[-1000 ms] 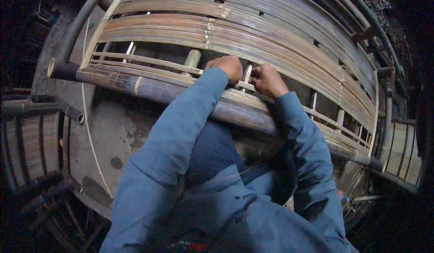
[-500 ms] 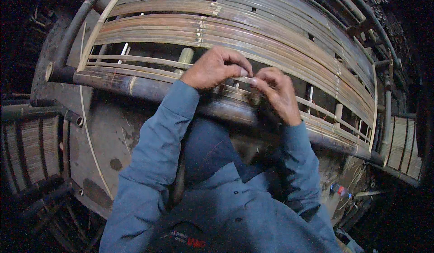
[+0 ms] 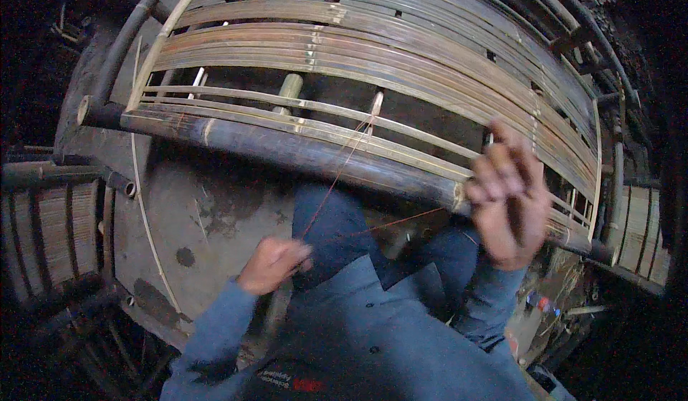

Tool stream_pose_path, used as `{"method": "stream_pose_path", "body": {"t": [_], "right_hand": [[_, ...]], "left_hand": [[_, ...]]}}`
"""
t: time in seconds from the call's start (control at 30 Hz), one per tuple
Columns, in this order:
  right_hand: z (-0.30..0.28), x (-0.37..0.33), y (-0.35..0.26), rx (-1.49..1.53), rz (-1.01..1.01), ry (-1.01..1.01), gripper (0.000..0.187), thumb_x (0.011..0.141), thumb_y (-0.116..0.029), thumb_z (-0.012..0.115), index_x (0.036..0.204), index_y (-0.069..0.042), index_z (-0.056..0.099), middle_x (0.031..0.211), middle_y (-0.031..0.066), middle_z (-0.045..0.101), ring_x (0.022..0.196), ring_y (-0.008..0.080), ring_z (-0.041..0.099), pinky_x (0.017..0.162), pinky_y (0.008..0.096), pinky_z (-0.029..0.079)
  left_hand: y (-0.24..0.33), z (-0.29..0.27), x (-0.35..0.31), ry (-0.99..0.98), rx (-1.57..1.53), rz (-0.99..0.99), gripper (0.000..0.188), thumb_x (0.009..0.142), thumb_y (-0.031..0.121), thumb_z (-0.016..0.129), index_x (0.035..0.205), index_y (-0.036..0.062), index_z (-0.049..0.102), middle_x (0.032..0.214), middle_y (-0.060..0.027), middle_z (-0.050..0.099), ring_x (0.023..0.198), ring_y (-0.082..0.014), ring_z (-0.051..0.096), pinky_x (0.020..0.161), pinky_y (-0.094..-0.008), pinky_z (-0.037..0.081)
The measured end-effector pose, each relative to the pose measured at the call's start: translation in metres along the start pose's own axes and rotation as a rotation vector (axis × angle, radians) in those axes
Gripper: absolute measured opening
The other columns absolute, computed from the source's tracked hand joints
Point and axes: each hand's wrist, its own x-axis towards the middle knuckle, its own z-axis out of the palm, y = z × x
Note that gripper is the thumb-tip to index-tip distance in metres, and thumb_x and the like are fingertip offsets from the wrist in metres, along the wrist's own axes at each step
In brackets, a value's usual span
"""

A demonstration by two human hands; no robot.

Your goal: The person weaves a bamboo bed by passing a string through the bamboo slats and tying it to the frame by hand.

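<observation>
A thin reddish string [image 3: 335, 180] is looped at a cross-piece under the bamboo slats and runs down, taut, to my left hand [image 3: 274, 263]. That hand is closed on it, low over my lap. My right hand [image 3: 510, 200] is raised over the bench's front rail on the right, its fingers curled and blurred. A straight orange length of string [image 3: 401, 222] leads toward it from near my left hand. Two narrow bamboo slats [image 3: 423, 134] lie behind the thick dark bamboo front rail [image 3: 287, 151], and the string loop sits on them.
The seat of close-laid bamboo slats [image 3: 401, 43] stretches beyond the gap. A round green bamboo cross-piece [image 3: 290, 89] shows in the gap. Another bamboo piece of furniture [image 3: 54, 222] stands at the left. A long thin bamboo strip [image 3: 150, 222] lies on the floor.
My hands were together at the narrow slats and have moved apart. The left came down toward my lap, drawing string; the right swung out to the right. The string now shows stretched.
</observation>
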Motion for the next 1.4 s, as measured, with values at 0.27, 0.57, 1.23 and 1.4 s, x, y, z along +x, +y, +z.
{"method": "stream_pose_path", "body": {"t": [0.27,0.57,1.23,1.4], "right_hand": [[-0.037,-0.027,0.151,-0.057,0.622,0.094,0.024,0.105,-0.025,0.050,0.111,-0.003,0.058,0.067,-0.0006,0.045,0.056,0.0130,0.045,0.063,0.0357,0.052],[-0.038,-0.028,0.107,-0.348,0.361,0.269,0.029,0.105,-0.028,0.052,0.106,-0.002,0.063,0.055,-0.0049,0.036,0.045,0.0044,0.033,0.041,0.0233,0.033],[-0.035,-0.021,0.085,-0.340,0.323,0.203,0.025,0.105,-0.025,0.052,0.106,-0.002,0.062,0.058,-0.0047,0.039,0.046,0.0042,0.032,0.044,0.0226,0.035],[-0.037,-0.024,0.074,-0.337,0.294,0.215,0.026,0.105,-0.025,0.052,0.105,-0.002,0.063,0.058,-0.0044,0.039,0.046,0.0048,0.033,0.045,0.0237,0.037]], "left_hand": [[-0.140,0.048,-0.249,0.566,-1.236,-0.918,0.065,0.100,0.056,0.051,0.145,0.0092,0.050,0.106,-0.0116,0.071,0.086,-0.0255,0.070,0.070,-0.0355,0.056],[-0.105,0.033,-0.148,0.504,0.114,-0.729,0.014,0.094,0.014,0.063,0.099,0.0063,0.074,0.092,-0.0093,0.073,0.071,-0.0223,0.068,0.069,-0.0351,0.054],[0.095,0.062,0.146,0.854,0.657,0.283,0.018,0.089,0.023,0.071,0.100,0.0095,0.071,0.092,-0.0148,0.069,0.080,-0.0375,0.067,0.066,-0.0469,0.052],[0.107,0.057,0.143,0.680,0.455,0.268,0.012,0.089,0.016,0.070,0.093,0.0048,0.070,0.089,-0.0085,0.069,0.075,-0.0251,0.066,0.066,-0.0378,0.051]]}}
